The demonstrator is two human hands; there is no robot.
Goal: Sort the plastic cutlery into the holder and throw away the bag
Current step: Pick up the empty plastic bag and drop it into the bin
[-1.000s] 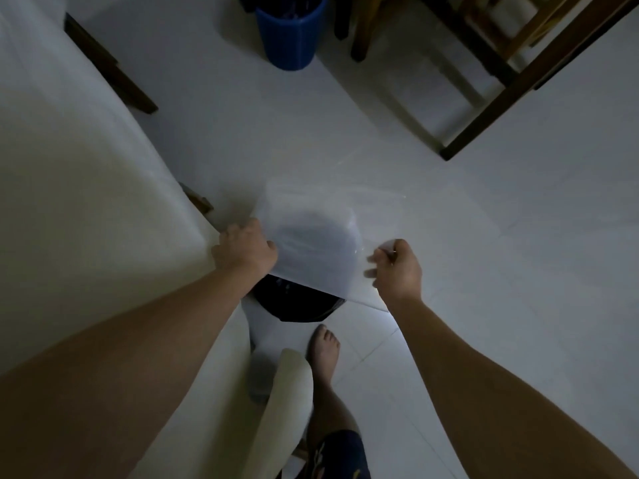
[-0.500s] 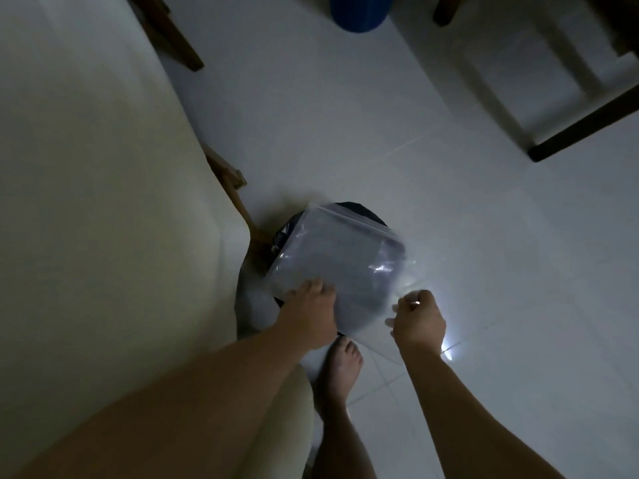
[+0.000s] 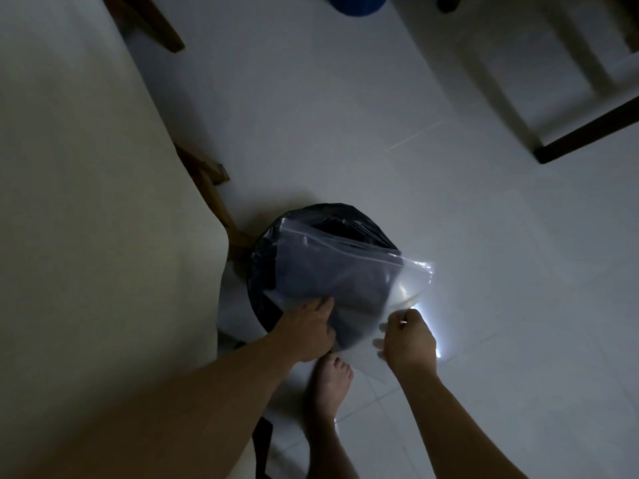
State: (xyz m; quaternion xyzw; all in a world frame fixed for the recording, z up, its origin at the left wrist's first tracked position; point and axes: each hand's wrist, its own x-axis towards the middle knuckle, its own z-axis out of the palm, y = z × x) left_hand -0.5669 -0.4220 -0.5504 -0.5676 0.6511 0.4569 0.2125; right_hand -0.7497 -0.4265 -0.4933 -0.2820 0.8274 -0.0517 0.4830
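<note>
Step in hand: disposal of the bag, judged the last stage of the task.
Item: clear zip-top bag (image 3: 342, 274), spread flat above the black-lined bin (image 3: 266, 271) on the floor, its far corner overhanging the rim.
Left hand (image 3: 307, 330): grips the bag's near-left edge.
Right hand (image 3: 409, 344): fingers curled, apparently pinching the near-right corner; dim light blurs this.
Next move: lower the bag into the opening, then release both hands.

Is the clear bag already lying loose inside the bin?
No, both the left hand and the right hand hold the bag flat over the bin.
</note>
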